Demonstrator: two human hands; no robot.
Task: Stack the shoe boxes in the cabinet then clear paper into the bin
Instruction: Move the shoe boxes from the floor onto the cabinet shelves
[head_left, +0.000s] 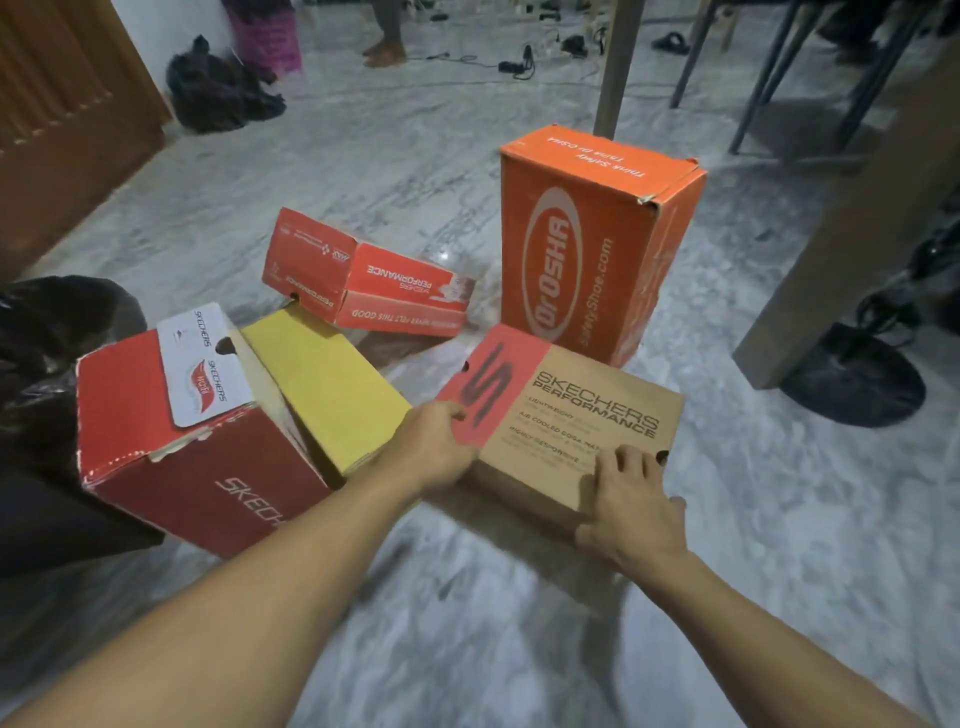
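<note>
A brown Skechers Performance shoe box (587, 410) with a red end lies flat on the marble floor in front of me. My left hand (434, 449) grips its left red edge and my right hand (631, 499) presses on its near right corner. An orange Dr Osha box (587, 244) stands upright just behind it. A red Skechers Performance box (363, 278) lies tilted further left. A dark red Skechers box (192, 441) sits at my left, with a yellow box (327, 384) leaning between it and the brown one.
A black plastic bag (47, 338) bulges at the far left, another black bag (218, 88) by the wooden door (67, 119). Table legs (618, 62) and a slanted wooden panel (852, 249) stand at the right. A person's feet (384, 52) and scattered sandals are at the back.
</note>
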